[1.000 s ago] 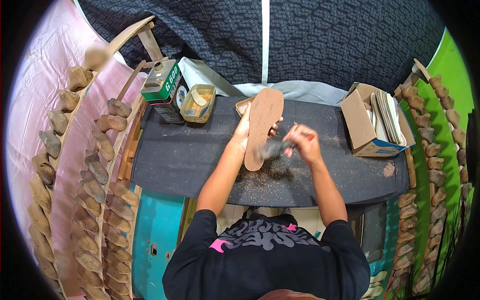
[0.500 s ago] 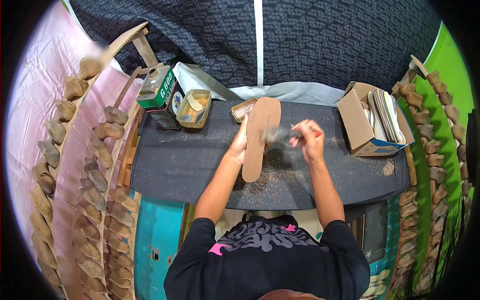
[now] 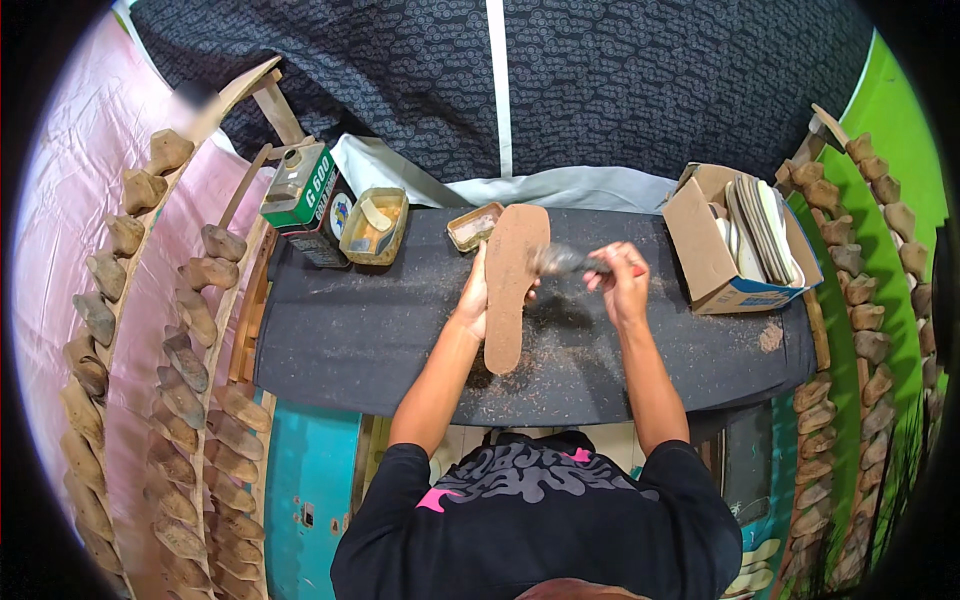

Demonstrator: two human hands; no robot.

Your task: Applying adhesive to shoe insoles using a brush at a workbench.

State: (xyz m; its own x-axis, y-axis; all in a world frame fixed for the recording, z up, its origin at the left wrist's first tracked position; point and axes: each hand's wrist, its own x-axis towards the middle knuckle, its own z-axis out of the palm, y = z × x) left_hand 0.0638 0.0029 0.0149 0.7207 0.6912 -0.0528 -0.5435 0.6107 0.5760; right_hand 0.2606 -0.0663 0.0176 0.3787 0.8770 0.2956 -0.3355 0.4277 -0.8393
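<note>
A long brown shoe sole [image 3: 515, 275] stands nearly upright over the table, its wide end away from me. My left hand [image 3: 475, 292] grips it by its left edge, with fingertips showing at the right edge. My right hand [image 3: 622, 283] is closed round the handle of a brush [image 3: 568, 262], dark with a bit of red at the grip. The brush's pale, slightly blurred head meets the sole's right edge near the middle.
A dark cloth covers the table [image 3: 350, 330], strewn with brown crumbs. At the back left stand a green and black can [image 3: 308, 215], a yellowish tub [image 3: 372, 250] and a small tin [image 3: 462, 237]. A carton [image 3: 705, 260] of pale soles sits right. Racks of wooden lasts [image 3: 190, 365] flank me.
The sole has straightened and now stands more upright. The brush has moved slightly right, from over the sole's face to its edge. The whole view has shifted a little.
</note>
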